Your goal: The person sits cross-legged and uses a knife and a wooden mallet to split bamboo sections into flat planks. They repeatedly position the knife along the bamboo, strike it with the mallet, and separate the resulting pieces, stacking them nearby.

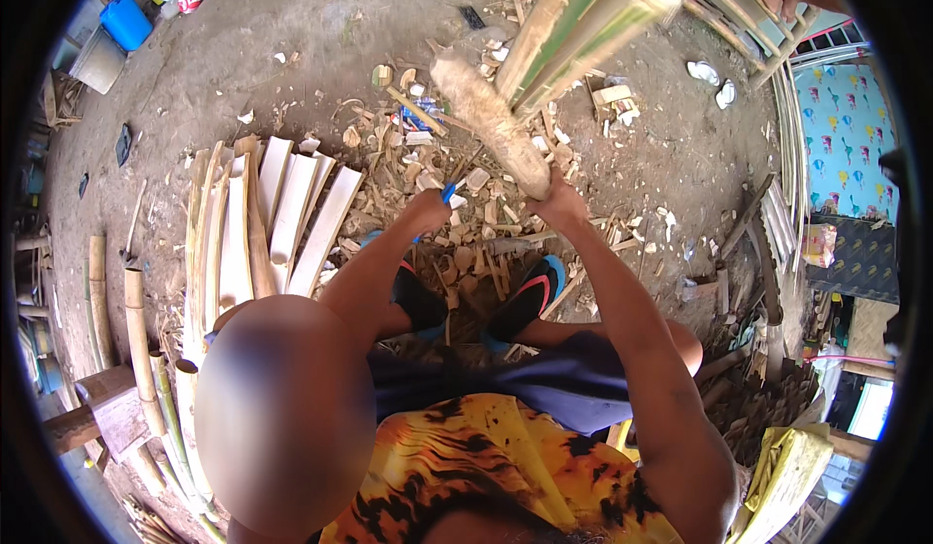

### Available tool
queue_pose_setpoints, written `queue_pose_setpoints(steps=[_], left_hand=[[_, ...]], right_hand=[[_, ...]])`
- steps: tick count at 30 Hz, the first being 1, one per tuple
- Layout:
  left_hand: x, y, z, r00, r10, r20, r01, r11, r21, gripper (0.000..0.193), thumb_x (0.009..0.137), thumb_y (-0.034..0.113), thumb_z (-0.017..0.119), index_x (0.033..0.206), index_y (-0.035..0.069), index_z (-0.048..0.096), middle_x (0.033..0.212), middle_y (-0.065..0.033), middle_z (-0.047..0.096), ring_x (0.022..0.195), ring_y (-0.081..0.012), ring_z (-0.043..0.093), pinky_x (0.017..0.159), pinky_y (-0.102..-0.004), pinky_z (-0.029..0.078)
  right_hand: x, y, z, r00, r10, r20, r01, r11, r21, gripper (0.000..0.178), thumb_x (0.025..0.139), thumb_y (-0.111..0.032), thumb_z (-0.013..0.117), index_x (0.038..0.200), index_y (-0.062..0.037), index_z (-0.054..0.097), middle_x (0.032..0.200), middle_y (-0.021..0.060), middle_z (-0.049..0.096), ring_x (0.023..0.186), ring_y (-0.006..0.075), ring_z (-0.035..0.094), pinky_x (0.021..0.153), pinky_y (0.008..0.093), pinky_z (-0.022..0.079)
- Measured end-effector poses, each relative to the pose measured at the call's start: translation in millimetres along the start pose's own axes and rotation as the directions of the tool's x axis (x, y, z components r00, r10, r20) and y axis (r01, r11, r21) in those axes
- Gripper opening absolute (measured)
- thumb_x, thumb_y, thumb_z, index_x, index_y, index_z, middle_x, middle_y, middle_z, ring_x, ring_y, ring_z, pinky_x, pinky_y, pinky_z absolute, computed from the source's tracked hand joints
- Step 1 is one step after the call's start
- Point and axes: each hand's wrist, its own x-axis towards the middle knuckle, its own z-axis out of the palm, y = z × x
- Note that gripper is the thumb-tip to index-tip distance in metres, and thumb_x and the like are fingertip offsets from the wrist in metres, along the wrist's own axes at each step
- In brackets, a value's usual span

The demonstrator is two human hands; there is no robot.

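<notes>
My left hand (428, 211) is closed round a blue-handled knife (448, 193), whose thin dark blade points away over the wood scraps. Closed on the near end of a rough, pale brown log (491, 117) is my right hand (562, 202). The log slants away to the far left above the littered ground. Just beyond it stand thick split bamboo pieces (583, 39) with green and pale faces. Cut bamboo chips (476, 179) lie scattered below and between both hands, round my feet in sandals (526, 301).
Split bamboo slats (282, 209) lie fanned at left, with bamboo poles (135, 330) nearer the edge. A blue container (126, 22) stands far left. Another person's hand (771, 0) shows far right by a bamboo frame (743, 29). White slippers (703, 74) lie on the ground.
</notes>
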Motion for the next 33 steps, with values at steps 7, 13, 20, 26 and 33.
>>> queue_pose_setpoints(steps=[7,13,20,26,33], left_hand=[[-2,-6,19,0.995,0.064,-0.072,-0.061,0.997,0.042,0.027,0.087,0.019,0.059,0.094,-0.006,0.069,0.083,-0.0263,0.072,0.072,-0.0378,0.073,0.063,-0.0484,0.055],[-6,-11,25,0.999,0.036,-0.032,-0.035,0.999,0.039,0.031,0.09,0.029,0.063,0.088,-0.001,0.068,0.064,-0.0147,0.066,0.054,-0.0275,0.066,0.055,-0.0434,0.051],[-105,127,5,0.51,0.708,-0.488,-0.759,0.637,0.131,0.14,0.063,0.066,0.088,0.158,-0.002,0.011,0.159,-0.0283,0.027,0.147,-0.0432,0.032,0.123,-0.0504,0.03],[-168,214,-73,0.012,0.79,-0.613,-0.918,0.252,0.307,0.141,0.042,0.043,0.103,0.154,0.001,0.028,0.153,-0.0263,0.04,0.142,-0.0412,0.043,0.119,-0.0531,0.037],[-173,211,-125,-0.14,0.884,-0.446,-0.736,0.208,0.644,0.062,0.062,0.019,0.092,0.117,0.014,0.064,0.151,-0.0166,0.047,0.141,-0.0369,0.045,0.114,-0.0517,0.043]], right_hand=[[-12,134,64,0.989,-0.139,-0.049,0.145,0.978,0.147,0.088,0.073,-0.045,0.082,0.142,-0.0072,0.042,0.106,0.0235,0.073,0.098,0.0432,0.071,0.086,0.0501,0.056],[-52,144,18,0.958,0.011,-0.285,0.252,0.436,0.864,0.073,0.096,-0.049,0.054,0.155,-0.011,0.034,0.142,0.0139,0.056,0.129,0.0328,0.055,0.109,0.0485,0.044],[-134,-15,-140,0.646,0.555,-0.523,0.71,-0.187,0.679,0.102,0.094,-0.082,0.034,0.158,-0.0038,0.022,0.159,0.0245,0.035,0.15,0.0384,0.032,0.122,0.0561,0.03],[-138,-73,-161,0.269,-0.18,-0.946,0.963,0.038,0.267,0.069,0.095,-0.052,0.065,0.143,-0.0055,0.049,0.148,0.02,0.051,0.141,0.0335,0.045,0.117,0.0508,0.033],[-125,-41,-170,0.17,-0.406,-0.898,0.701,0.69,-0.179,0.022,0.084,-0.031,0.081,0.083,-0.0098,0.074,0.119,0.0024,0.073,0.133,0.0265,0.054,0.11,0.0476,0.042]])
